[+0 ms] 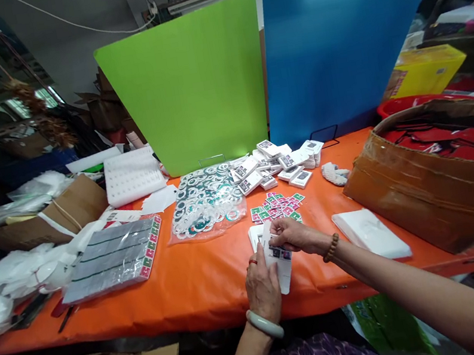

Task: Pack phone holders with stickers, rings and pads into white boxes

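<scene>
A white printed sheet (285, 275), long and narrow with small dark pictures on it, is held low over the front of the table. My left hand (264, 287) grips its left side, thumb lying along the edge. From the right, my right hand (291, 235) has its fingers pinched at the upper part of the same sheet; whether a smaller piece is between them is hidden. Behind it, partly covered, lies a stack of white cards (254, 235). Just beyond my hands spreads a pile of small red and green printed tags (276, 206).
Small white boxes (247, 168) are heaped at the back, beside a clear bag of ring-shaped pieces (204, 201). Left sits a wrapped pack (114, 255); right, clear plastic sleeves (371, 234) and a large carton (438, 186). Green (195, 87) and blue (346, 44) boards stand behind.
</scene>
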Available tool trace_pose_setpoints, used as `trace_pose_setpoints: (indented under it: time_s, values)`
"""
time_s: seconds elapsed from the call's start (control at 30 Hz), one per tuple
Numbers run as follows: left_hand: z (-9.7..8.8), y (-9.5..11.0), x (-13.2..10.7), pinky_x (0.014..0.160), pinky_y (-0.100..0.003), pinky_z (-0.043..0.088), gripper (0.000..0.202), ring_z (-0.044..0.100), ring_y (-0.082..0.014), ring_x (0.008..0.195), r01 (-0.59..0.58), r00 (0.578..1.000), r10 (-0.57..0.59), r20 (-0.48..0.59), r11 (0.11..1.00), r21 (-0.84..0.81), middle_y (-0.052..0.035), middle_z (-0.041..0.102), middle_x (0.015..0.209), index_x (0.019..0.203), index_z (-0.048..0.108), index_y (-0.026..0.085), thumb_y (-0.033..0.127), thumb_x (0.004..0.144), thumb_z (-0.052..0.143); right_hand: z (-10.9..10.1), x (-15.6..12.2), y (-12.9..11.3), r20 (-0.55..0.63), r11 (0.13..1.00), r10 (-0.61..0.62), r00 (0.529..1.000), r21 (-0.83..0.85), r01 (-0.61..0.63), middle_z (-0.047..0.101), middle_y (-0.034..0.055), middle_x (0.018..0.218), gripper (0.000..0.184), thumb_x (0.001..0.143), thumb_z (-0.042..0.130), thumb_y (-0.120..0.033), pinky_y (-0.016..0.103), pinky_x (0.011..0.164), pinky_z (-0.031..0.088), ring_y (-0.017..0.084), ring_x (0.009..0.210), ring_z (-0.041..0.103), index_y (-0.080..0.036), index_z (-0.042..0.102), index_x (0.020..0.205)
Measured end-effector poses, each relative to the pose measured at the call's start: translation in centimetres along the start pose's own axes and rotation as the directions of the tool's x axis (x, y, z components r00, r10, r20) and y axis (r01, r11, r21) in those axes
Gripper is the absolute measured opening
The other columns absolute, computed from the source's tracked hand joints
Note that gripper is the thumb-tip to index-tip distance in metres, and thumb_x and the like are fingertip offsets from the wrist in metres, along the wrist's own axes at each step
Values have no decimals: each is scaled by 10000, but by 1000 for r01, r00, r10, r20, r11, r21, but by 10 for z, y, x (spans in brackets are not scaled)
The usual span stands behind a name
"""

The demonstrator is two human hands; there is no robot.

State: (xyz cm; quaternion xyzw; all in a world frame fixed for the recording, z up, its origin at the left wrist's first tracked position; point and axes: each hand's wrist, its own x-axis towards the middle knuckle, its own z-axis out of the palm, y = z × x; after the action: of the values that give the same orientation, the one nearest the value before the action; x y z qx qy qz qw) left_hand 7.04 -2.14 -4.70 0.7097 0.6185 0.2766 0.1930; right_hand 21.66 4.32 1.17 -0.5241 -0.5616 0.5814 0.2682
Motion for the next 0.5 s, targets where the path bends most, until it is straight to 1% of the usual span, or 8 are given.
trace_pose_setpoints:
  time_s: [0.13,0.23,0.3,0.37,0.4,0.43,0.47,0.5]
  values:
    - [3,3,-4,844,-394,479,526,607,-297,995,29,999,-29,-15,999,-17,-194,639,1112,1356,450,84,275,865,446,11,-8,1,-4,992,-27,1000,123,27,382,-124,429,188,598,538,-146,170,339,180,36,318,314,-209,375,669]
    - [-1,8,-7,796,-362,486,443,628,-274,921,38,999,-41,-17,985,-166,-163,671,1026,1275,538,120,268,873,422,17,-10,-1,17,985,-50,999,165,47,390,-117,453,177,604,547,-146,170,346,189,33,334,304,-202,391,668]
    - [-5,11,-8,742,-322,487,372,638,-244,842,44,999,-49,-5,944,-327,-126,694,943,1170,613,153,284,886,412,20,-12,-4,16,989,-79,997,126,77,384,-111,466,170,631,561,-154,174,360,224,42,355,313,-201,403,669]
    - [-10,12,-7,700,-285,485,333,638,-214,793,77,996,-85,6,871,-485,-92,710,907,1091,652,174,324,889,434,22,-17,-6,-64,981,-192,979,-34,190,441,-78,516,146,667,578,-153,190,423,315,69,435,398,-197,439,673]
    - [-11,11,-6,686,-270,486,323,636,-204,786,99,994,-113,10,827,-553,-80,715,906,1065,661,175,346,881,458,22,-20,-7,-133,953,-284,950,-148,264,511,-46,590,113,689,588,-155,208,486,372,92,515,461,-193,483,705]
    - [-13,8,-4,672,-259,487,315,635,-196,778,125,989,-147,15,780,-614,-72,718,900,1035,667,168,364,866,488,22,-23,-6,-209,909,-381,901,-261,324,578,-6,709,93,712,601,-165,234,564,415,117,611,508,-192,532,769]
    - [-14,6,-3,663,-252,489,308,633,-189,768,152,982,-188,20,725,-672,-65,719,887,1004,670,158,377,844,523,22,-26,-4,-281,867,-458,843,-349,355,612,32,849,138,730,619,-187,261,635,437,140,697,532,-194,566,858]
    - [-15,3,-1,655,-249,493,305,631,-183,753,179,973,-231,30,660,-730,-58,717,867,975,667,148,385,818,557,22,-28,-1,-343,847,-496,798,-395,357,609,60,968,221,741,642,-224,285,681,446,156,747,537,-200,574,950]
